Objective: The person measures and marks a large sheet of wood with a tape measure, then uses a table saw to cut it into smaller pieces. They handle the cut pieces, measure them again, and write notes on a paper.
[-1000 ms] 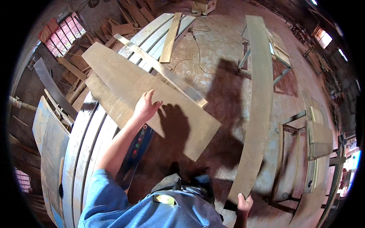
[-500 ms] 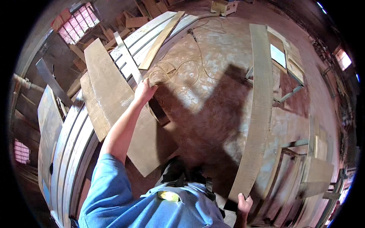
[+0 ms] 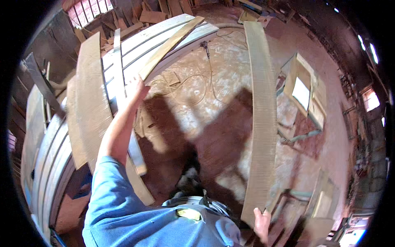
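1. Far L, you see a barred window (image 3: 91, 11), cut by view edge.
2. Near it, scrap wood (image 3: 154, 16) in many pcs.
3. On the flr (image 3: 230, 70), you have thin cord/hose (image 3: 210, 74) w/ dark tool (image 3: 205, 45) at its end.
4. To your R, metal stand (image 3: 306, 136) w/ white sheet (image 3: 301, 91).
5. Farther R, small bright window (image 3: 371, 99).

Left hand (image 3: 137, 87) at 10 o'clock, fingers by the near end of a narrow brown plank (image 3: 173, 45); contact unclear. Plank lies across pale beams (image 3: 158, 29) at 11. Right hand (image 3: 262, 222) at 5, gripping the near end of a long board (image 3: 262, 115) that reaches up to 1. Wide board (image 3: 91, 82) between 9 and 10, pale strip (image 3: 117, 53) beside it. Corded tool (image 3: 205, 46) on floor (image 3: 193, 70), 12.
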Motion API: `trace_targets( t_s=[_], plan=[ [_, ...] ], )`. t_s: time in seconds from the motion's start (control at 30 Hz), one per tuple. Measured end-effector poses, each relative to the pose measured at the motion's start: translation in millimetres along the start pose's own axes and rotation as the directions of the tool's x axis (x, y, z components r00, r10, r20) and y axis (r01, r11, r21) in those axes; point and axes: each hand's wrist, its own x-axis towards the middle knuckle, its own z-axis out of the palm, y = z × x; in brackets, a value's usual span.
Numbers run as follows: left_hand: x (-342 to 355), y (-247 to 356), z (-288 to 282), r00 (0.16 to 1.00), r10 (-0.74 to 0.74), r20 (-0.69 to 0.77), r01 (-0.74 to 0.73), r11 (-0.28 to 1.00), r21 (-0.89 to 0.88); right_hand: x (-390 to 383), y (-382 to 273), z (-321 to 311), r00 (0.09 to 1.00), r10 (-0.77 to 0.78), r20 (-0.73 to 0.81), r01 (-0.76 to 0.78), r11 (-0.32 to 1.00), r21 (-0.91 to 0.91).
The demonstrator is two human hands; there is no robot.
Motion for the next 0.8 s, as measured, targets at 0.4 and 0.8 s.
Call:
trace_targets(
  t_s=[0.4, 0.8],
  plan=[
    [32, 19, 10, 0.976, -0.056, 0.209, 0.064, 0.998, -0.03, 258, -134, 83, 0.957, 0.058, 0.285, -0.035, 0.996, -0.084],
    [-57, 143, 48, 0.719, 0.292, 0.63, 0.685, -0.448, -0.574, 419, -195, 208, 0.863, -0.038, 0.504, 0.053, 0.998, -0.015]
  ],
)
